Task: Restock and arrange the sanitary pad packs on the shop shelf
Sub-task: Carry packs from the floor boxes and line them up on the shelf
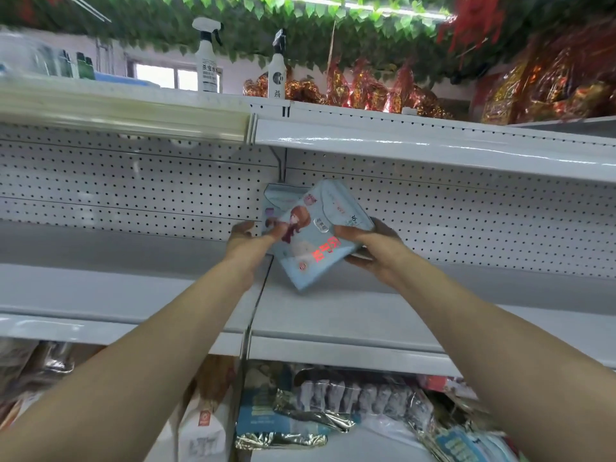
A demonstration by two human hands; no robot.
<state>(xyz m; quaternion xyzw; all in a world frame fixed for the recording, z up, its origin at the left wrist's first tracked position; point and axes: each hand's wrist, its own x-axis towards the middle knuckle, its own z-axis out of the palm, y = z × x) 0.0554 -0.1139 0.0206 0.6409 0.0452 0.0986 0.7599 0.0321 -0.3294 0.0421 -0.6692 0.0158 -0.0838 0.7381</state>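
A light blue sanitary pad pack [316, 235] with a cartoon girl and red lettering is tilted above the white middle shelf [366, 315]. My right hand [370, 248] grips its right edge. My left hand [250, 235] holds its left side, thumb on the front. Behind it a second light blue pack [276, 195] stands upright against the perforated back panel [466, 221], partly hidden by the tilted pack.
The top shelf [400, 135] overhangs just above; two white spray bottles [208, 58] and red-gold packages [366, 91] stand on it. Green leaf garland hangs overhead. The shelf below holds several foil and plastic packs [333, 401]. A divider seam [256, 315] splits the middle shelf.
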